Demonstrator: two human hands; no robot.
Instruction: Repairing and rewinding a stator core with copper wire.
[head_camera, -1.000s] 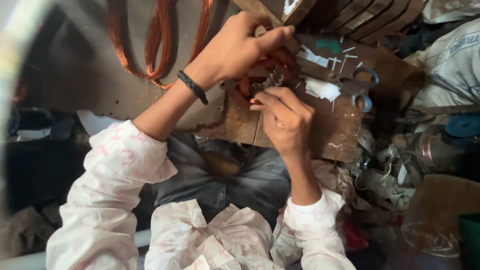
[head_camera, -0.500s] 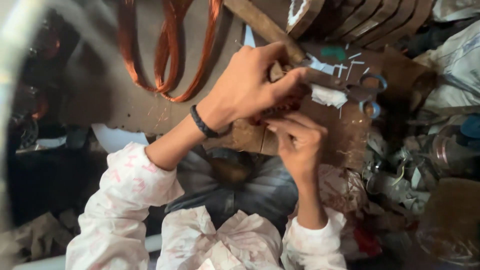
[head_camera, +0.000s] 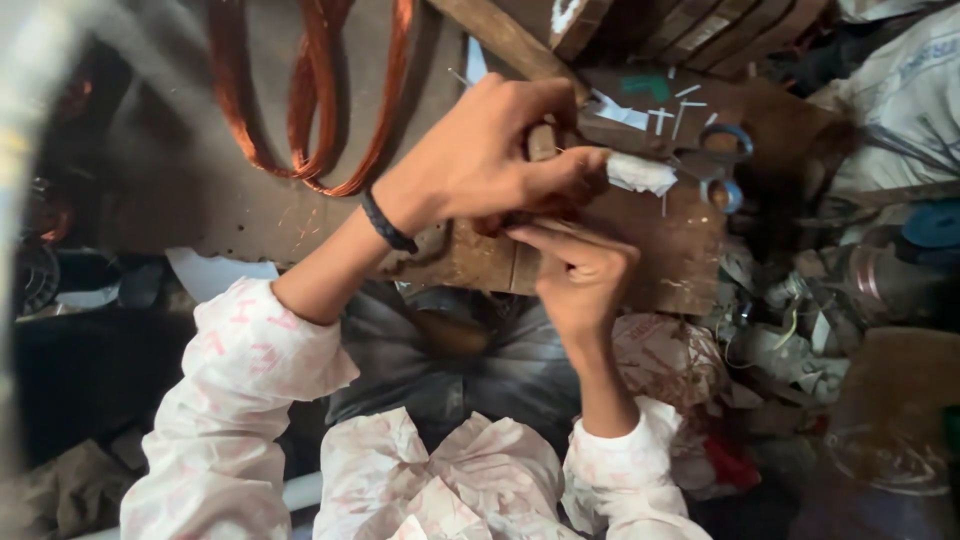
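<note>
My left hand, with a black band on its wrist, is closed over a small copper wire bundle above a worn wooden board. A short wooden peg shows between its fingers. My right hand comes up from below, its fingertips pinched against the underside of the same bundle. Most of the bundle is hidden by the two hands. Both sleeves are white with a faint pink print.
Long loops of copper wire lie on the grey surface at the upper left. Blue-handled scissors, a white wad and small white strips are on the board. Metal parts and wires crowd the right side.
My left hand has come down over my right and closed tighter on the bundle. The copper strands that showed between the hands are now mostly covered.
</note>
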